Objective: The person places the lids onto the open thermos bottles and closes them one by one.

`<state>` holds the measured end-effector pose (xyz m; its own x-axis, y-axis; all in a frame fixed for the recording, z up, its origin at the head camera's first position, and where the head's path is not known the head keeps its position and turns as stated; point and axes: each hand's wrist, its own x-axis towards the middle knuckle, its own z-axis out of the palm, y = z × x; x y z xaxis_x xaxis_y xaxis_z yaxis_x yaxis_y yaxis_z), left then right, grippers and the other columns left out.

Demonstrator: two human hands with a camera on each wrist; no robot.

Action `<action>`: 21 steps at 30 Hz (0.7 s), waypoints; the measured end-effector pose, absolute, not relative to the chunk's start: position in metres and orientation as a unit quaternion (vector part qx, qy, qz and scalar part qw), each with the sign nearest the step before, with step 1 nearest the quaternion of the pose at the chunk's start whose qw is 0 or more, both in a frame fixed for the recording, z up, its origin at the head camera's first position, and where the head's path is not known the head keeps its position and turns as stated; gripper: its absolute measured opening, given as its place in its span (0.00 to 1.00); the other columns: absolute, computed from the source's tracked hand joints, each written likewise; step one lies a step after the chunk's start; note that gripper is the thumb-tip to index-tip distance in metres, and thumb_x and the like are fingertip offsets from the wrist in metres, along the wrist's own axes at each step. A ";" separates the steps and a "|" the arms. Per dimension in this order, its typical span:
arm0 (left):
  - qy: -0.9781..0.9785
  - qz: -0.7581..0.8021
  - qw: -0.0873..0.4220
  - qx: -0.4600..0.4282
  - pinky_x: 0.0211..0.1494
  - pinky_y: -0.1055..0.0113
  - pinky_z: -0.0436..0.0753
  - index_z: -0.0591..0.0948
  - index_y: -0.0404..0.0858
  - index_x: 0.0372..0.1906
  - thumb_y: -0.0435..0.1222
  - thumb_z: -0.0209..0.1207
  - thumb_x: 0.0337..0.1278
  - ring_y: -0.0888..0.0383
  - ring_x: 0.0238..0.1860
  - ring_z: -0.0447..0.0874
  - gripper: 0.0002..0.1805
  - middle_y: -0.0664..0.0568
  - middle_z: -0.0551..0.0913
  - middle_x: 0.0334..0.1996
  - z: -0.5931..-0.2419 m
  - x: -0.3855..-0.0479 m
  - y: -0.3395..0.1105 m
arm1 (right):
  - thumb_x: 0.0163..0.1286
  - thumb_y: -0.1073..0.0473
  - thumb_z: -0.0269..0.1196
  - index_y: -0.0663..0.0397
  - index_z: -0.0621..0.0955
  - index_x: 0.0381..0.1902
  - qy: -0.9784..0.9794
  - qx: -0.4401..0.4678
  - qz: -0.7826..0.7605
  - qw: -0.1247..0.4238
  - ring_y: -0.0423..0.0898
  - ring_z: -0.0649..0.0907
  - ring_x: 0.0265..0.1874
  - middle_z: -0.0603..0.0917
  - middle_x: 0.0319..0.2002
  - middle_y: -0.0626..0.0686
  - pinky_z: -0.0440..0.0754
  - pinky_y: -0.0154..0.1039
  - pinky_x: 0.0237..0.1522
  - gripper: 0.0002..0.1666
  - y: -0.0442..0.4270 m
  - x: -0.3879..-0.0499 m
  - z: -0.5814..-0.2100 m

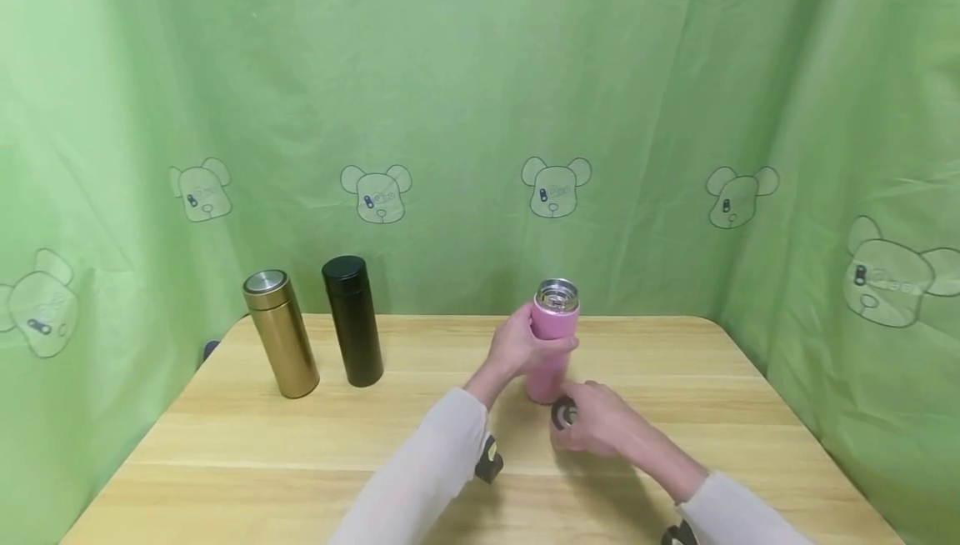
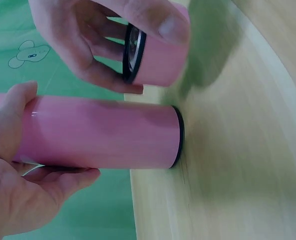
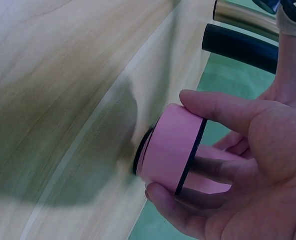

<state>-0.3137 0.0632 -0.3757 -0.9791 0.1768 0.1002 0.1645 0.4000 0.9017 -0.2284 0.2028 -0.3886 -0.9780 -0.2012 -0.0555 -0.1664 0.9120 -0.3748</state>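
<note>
Green curtain (image 1: 465,95), soft creased sheet with line-drawn bear heads, behind and around both hands. Worktop (image 1: 262,478): smooth, pale yellow wood grain, rounded far corners, spreads out under the hands. Light, plain cloth sleeves (image 1: 420,470) on both forearms.

Pink bottle (image 2: 108,132): slim straight cylinder, glossy, upright in the left hand (image 1: 521,345). Bare shiny metal mouth faces up above the fingers; black ring round the base, down at the worktop, contact not certain. Gold bottle (image 1: 285,345): metallic cylinder, silvery disc on top, stands well off to the left of the left hand. Black bottle (image 1: 354,328): dark, straight-sided, capped, stands between that one and the left hand.

Left hand: partly closed, thumb and fingers round the upper body of the pink bottle. Right hand (image 1: 600,420): half-curled, thumb and fingertips pinching the pink cap (image 3: 175,142) just beside the bottle's base. Cap is a short smooth drum, black rim, hollow side up.
</note>
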 end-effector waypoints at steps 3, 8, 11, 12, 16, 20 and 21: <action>0.836 0.538 0.010 0.110 0.60 0.52 0.83 0.76 0.47 0.62 0.51 0.79 0.42 0.52 0.55 0.85 0.39 0.52 0.86 0.53 -0.375 -0.313 0.056 | 0.45 0.55 0.79 0.63 0.79 0.59 0.977 -0.094 -0.187 0.045 0.49 0.82 0.37 0.85 0.39 0.55 0.85 0.47 0.39 0.42 0.204 -0.229 -0.388; 0.839 0.529 0.015 0.125 0.60 0.52 0.83 0.77 0.47 0.61 0.51 0.78 0.42 0.52 0.55 0.85 0.38 0.52 0.86 0.53 -0.376 -0.311 0.039 | 0.45 0.54 0.79 0.59 0.81 0.50 0.975 -0.096 -0.192 0.051 0.48 0.81 0.35 0.84 0.37 0.53 0.85 0.46 0.36 0.34 0.205 -0.231 -0.389; 0.842 0.522 0.021 0.135 0.59 0.53 0.84 0.77 0.48 0.61 0.52 0.78 0.42 0.53 0.54 0.85 0.38 0.52 0.86 0.53 -0.378 -0.310 0.029 | 0.46 0.53 0.79 0.57 0.81 0.50 0.975 -0.092 -0.194 0.058 0.48 0.81 0.36 0.84 0.38 0.53 0.85 0.46 0.36 0.33 0.206 -0.232 -0.388; 0.843 0.519 0.023 0.138 0.59 0.54 0.84 0.77 0.48 0.61 0.53 0.78 0.42 0.53 0.54 0.85 0.38 0.53 0.86 0.53 -0.378 -0.309 0.026 | 0.47 0.53 0.79 0.57 0.81 0.51 0.975 -0.090 -0.194 0.059 0.48 0.81 0.37 0.84 0.39 0.53 0.85 0.46 0.36 0.34 0.207 -0.232 -0.388; 0.846 0.511 0.030 0.151 0.58 0.54 0.84 0.77 0.49 0.61 0.54 0.78 0.42 0.54 0.54 0.85 0.38 0.53 0.86 0.53 -0.379 -0.303 0.012 | 0.48 0.52 0.79 0.59 0.80 0.53 0.974 -0.087 -0.196 0.066 0.49 0.81 0.37 0.84 0.40 0.54 0.85 0.46 0.36 0.35 0.207 -0.233 -0.387; 0.850 0.503 0.037 0.151 0.58 0.54 0.84 0.77 0.48 0.61 0.55 0.78 0.41 0.53 0.53 0.85 0.39 0.52 0.85 0.53 -0.378 -0.297 -0.002 | 0.48 0.53 0.78 0.59 0.80 0.54 0.973 -0.087 -0.204 0.068 0.48 0.81 0.36 0.84 0.40 0.54 0.85 0.45 0.35 0.36 0.205 -0.234 -0.387; 0.851 0.501 0.037 0.151 0.58 0.53 0.84 0.77 0.48 0.61 0.56 0.78 0.41 0.53 0.53 0.85 0.40 0.52 0.85 0.53 -0.378 -0.295 -0.005 | 0.48 0.53 0.78 0.59 0.80 0.54 0.972 -0.086 -0.206 0.068 0.48 0.81 0.36 0.84 0.40 0.53 0.85 0.44 0.35 0.35 0.205 -0.234 -0.387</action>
